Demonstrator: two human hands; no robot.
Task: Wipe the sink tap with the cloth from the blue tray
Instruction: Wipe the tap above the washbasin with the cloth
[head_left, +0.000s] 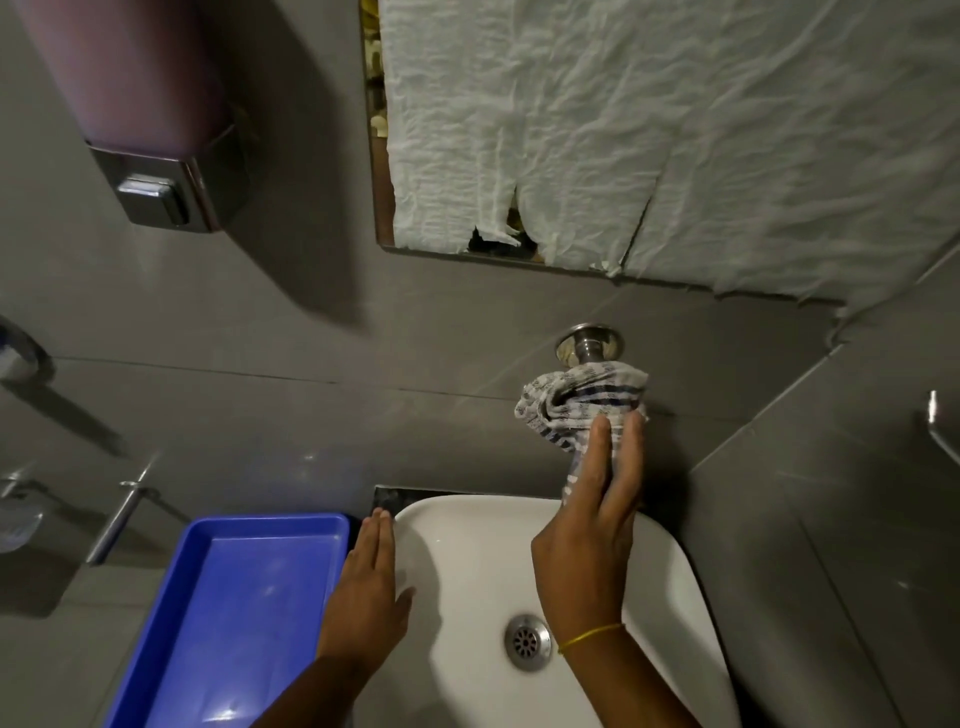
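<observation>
A steel tap (588, 347) sticks out of the grey wall above a white sink (467, 571). Only its round wall flange and neck show; the rest is wrapped in a white cloth with dark blue stripes (576, 400). My right hand (592, 530) is closed around the cloth and the tap body beneath it, fingers pointing up. My left hand (366, 587) lies flat, fingers together, on the sink's left rim beside the blue tray (234, 613). The tray holds nothing.
A soap dispenser (150, 145) hangs on the wall at upper left. A mirror covered with crumpled white paper (649, 130) is above the tap. The sink drain (527, 642) sits near the front. Metal fittings (119, 514) stick out of the wall at left.
</observation>
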